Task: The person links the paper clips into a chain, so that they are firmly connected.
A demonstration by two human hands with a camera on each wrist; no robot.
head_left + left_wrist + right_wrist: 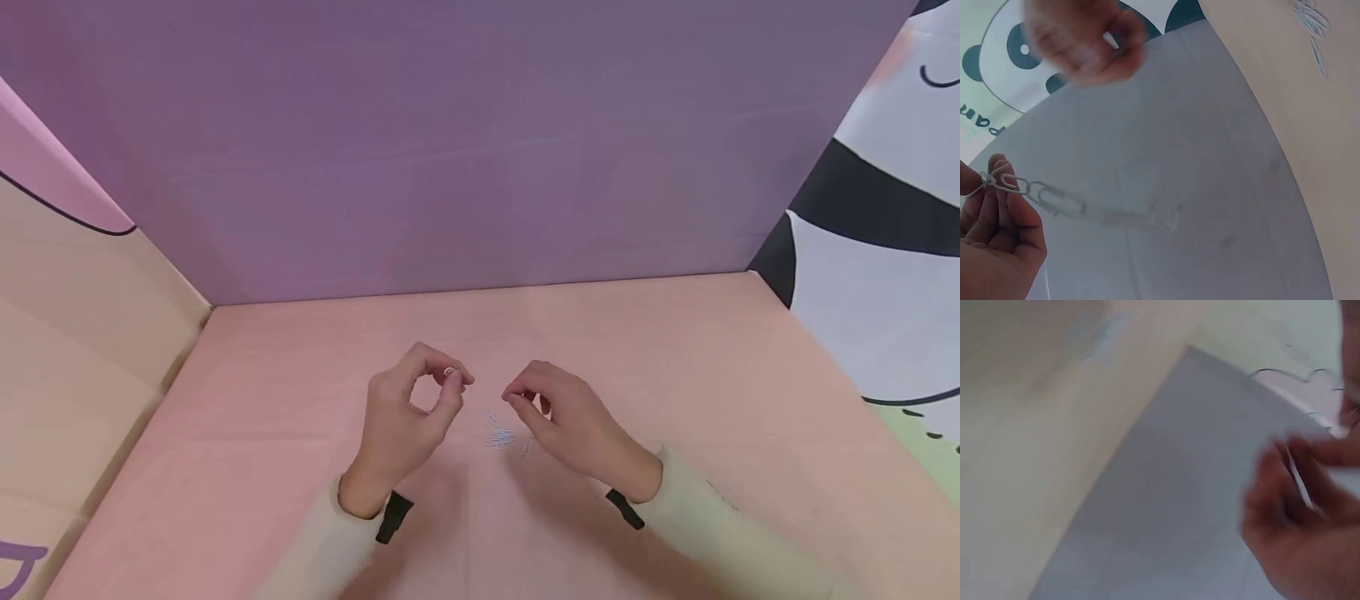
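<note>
My left hand (455, 380) is raised over the pink table (675, 350) and pinches one end of a short chain of silver paper clips (1054, 199) between thumb and fingertips. In the left wrist view the chain hangs out to the right of the fingers (999, 187). My right hand (514, 398) hovers a few centimetres to the right, apart from the left, and pinches a single paper clip (1299, 480); it is blurred in both wrist views. A small pile of loose paper clips (500, 437) lies on the table just below and between the hands.
A purple back wall (480, 150) closes off the table. A beige side panel (67, 333) stands at the left and a panda-print panel (885, 250) at the right. Both arms wear pale sleeves with black wrist straps (393, 517).
</note>
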